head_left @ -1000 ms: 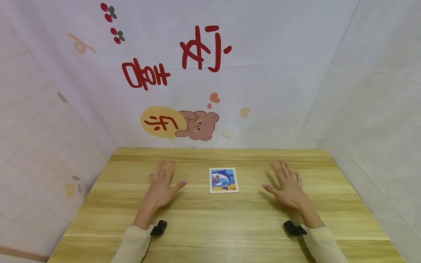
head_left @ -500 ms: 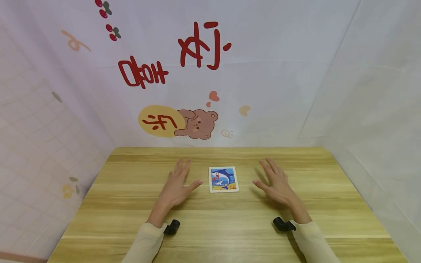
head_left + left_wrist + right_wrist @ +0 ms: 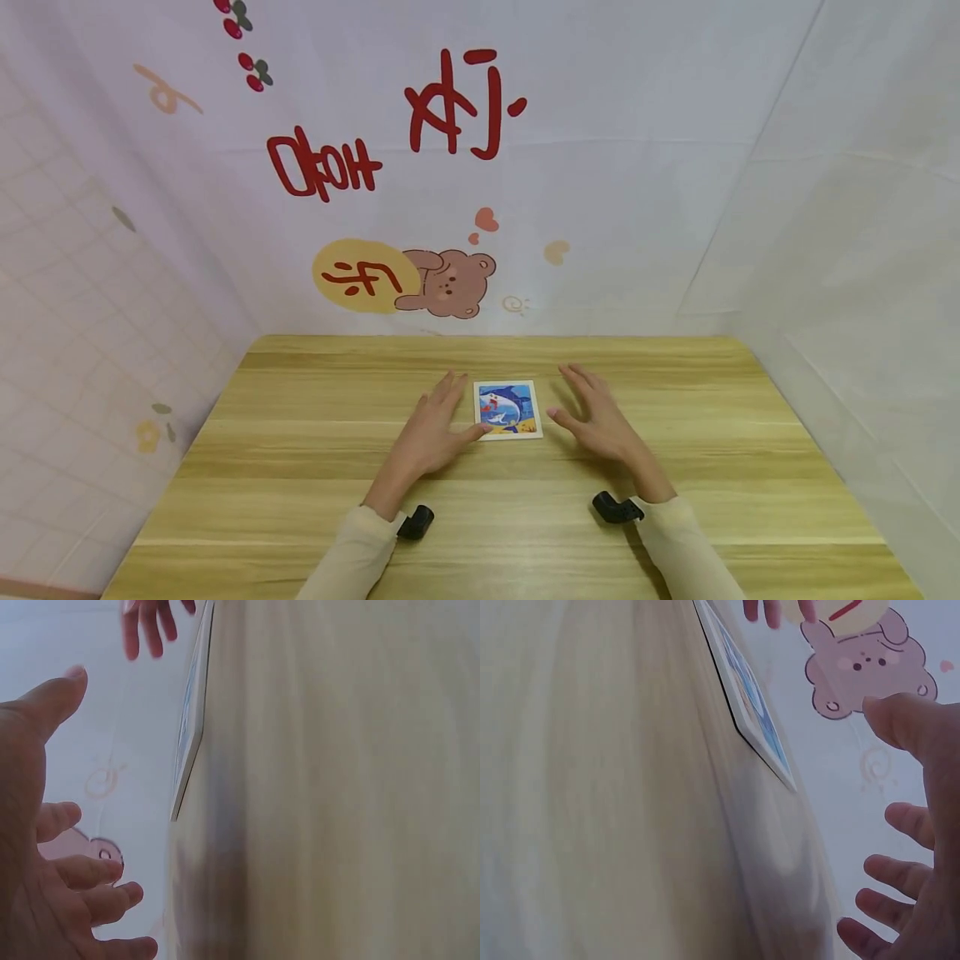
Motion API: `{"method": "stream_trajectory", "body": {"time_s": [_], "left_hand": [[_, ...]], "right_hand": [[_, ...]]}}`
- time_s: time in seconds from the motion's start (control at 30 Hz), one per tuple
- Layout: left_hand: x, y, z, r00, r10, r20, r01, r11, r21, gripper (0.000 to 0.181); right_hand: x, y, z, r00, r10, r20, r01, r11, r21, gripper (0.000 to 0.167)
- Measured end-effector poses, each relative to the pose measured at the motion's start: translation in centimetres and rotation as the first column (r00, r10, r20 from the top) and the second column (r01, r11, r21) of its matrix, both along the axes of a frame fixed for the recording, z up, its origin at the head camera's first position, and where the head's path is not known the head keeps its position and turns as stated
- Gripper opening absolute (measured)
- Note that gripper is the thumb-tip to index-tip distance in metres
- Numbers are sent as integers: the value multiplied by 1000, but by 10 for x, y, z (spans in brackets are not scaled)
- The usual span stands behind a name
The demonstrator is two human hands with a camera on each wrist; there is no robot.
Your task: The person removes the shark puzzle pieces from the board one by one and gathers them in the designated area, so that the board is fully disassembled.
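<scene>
A small flat picture board [image 3: 508,408] with a white border and a dolphin scene lies on the wooden table. Close on its left is my left hand [image 3: 431,435], fingers spread; in the head view its thumb overlaps the board's near left corner. The left wrist view shows that thumb [image 3: 60,701] apart from the board's edge [image 3: 196,712]. To the right, my right hand [image 3: 597,422] hovers with fingers spread and a small gap to the board. Its thumb [image 3: 900,724] also stands apart from the board in the right wrist view. Neither hand holds anything.
The wooden tabletop [image 3: 510,525] extends around both arms. White printed cloth [image 3: 622,167] stands behind the table and at both sides. Black wrist devices [image 3: 417,522] sit at the cuffs of both pale sleeves [image 3: 348,554].
Both hands have moved inward from the sides toward the board, the left going right and the right going left. The board stays in place on the table; the head view has shifted slightly.
</scene>
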State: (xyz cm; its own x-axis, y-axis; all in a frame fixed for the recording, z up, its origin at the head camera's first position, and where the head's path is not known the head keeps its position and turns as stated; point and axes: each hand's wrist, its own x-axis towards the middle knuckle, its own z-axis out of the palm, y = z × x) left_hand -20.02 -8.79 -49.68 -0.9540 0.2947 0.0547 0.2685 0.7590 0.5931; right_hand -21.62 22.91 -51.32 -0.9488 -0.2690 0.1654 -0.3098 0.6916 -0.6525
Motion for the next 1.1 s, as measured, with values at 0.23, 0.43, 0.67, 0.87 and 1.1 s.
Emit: {"method": "stream_trajectory", "body": {"time_s": [0.23,0.43,0.67,0.87,1.1], "left_hand": [[1,18,1,998,-51,34,52,998,-41,88],[-2,31,0,990,-137,21,139,988,-72,80],[-5,42,-7,963,-269,-20,263,955,-139,64],[-7,45,-10,946,-325,-3,318,925,-211,60],[-4,37,-8,933,-353,62,358,903,-239,57]], "right_hand": [[-5,-13,-4,1000,22,23,-21,999,-25,79],[-9,-26,-6,999,28,23,-27,999,-35,72],[-15,-37,-10,1000,-5,23,4,999,35,64],[-16,-40,-14,1000,-9,-3,9,999,35,56],[-17,-42,-19,999,-4,-37,5,999,34,48]]}}
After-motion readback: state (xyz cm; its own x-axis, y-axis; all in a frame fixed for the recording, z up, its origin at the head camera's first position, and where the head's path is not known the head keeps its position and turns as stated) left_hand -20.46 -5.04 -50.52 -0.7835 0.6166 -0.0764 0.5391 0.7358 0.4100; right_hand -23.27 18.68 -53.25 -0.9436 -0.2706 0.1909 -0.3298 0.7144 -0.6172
